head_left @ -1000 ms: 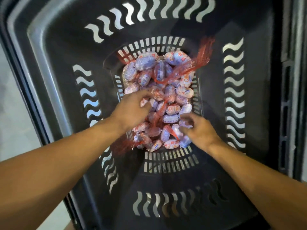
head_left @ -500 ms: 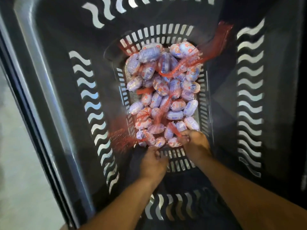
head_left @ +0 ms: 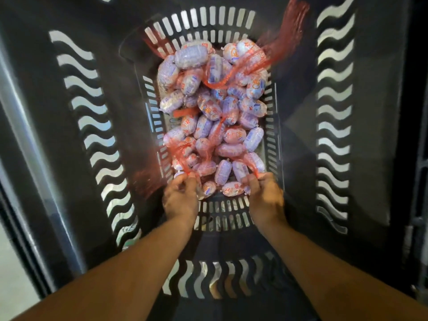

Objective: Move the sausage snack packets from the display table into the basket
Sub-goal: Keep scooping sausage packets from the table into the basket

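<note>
Pale floor (head_left: 14,262) is showing at the left edge, outside the dark basket (head_left: 97,205) that is filling almost the whole view. We are looking straight down into this basket: its black walls are sloping inward, with rows of wavy slots on the left, right and near walls, and straight slots around the bottom.

Sausage snack packets (head_left: 215,121) are lying in a heap on the basket bottom, covering most of it. They are small rounded packets, pale pink and lilac, with red printing, and they are gathered in red net bags (head_left: 234,70). One strip of red netting is reaching up toward the far right corner of the basket and is looking blurred. More netting is lying against the left wall of the basket, near the bottom.

Two bare forearms are coming in from the near edge of the basket, one on each side. The left hand (head_left: 179,200) is sitting at the near left end of the heap, and its fingers are curling around a bunch of red netting there. The right hand (head_left: 266,200) is sitting at the near right end of the heap, and its fingertips are pinching another bunch of red netting just above the packets. Both hands are well apart from each other, with a few packets lying between them.
</note>
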A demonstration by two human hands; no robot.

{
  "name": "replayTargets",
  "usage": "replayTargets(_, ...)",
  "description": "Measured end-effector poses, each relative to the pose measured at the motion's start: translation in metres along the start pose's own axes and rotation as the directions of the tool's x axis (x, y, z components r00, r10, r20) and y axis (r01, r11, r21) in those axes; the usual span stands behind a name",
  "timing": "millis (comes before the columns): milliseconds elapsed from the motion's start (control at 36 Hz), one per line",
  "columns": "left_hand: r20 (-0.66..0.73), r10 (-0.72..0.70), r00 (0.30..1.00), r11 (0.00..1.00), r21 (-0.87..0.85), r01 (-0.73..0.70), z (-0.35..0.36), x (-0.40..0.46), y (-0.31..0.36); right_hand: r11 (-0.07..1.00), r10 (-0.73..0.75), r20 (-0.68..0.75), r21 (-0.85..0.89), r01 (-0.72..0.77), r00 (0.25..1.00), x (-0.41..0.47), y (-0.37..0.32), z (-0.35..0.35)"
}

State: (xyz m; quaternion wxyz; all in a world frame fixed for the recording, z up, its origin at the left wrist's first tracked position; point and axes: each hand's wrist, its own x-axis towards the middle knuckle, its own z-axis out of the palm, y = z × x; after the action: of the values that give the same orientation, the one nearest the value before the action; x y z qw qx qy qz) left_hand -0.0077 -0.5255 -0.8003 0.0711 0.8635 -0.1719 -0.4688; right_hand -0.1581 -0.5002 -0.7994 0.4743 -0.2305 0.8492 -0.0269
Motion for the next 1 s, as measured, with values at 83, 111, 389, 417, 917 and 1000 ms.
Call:
replayTargets(83, -0.02, 0.137, 0.99, 0.991, 0.001, -0.138, -0.004, -0.001, 0.001, 0.995, -0.009, -0.042, 0.102, 0.014, 0.999, -0.004, -0.002, 0.002)
replayTargets(111, -0.033, 0.171, 0.985, 0.985, 0.0, -0.171, -0.007, -0.003, 0.003, 0.991, -0.016, -0.053, 0.135, 0.023, 0.998, -0.007, -0.003, 0.001)
replayTargets(389, 0.079, 0.281, 0.957, 0.958, -0.085, -0.274, -0.06, -0.02, 0.021, 0.99, -0.011, -0.015, 0.139, 0.013, 1.0, -0.053, -0.025, -0.031)
replayTargets(417, 0.098, 0.305, 0.947, 0.951, -0.087, -0.297, -0.066, -0.026, 0.025, 0.988, -0.004, -0.017, 0.155, 0.006, 1.0, -0.06, -0.028, -0.035)
replayTargets(917, 0.116, 0.549, 0.828, 0.83, 0.046, -0.556, -0.212, -0.169, 0.157, 0.939, -0.22, -0.155, 0.235, 0.252, 0.963, -0.223, -0.122, -0.165)
replayTargets(1000, 0.14, 0.569, 0.81, 0.814, 0.042, -0.579, -0.221, -0.181, 0.164, 0.922, -0.25, -0.182, 0.254, 0.291, 0.951, -0.238, -0.134, -0.172)
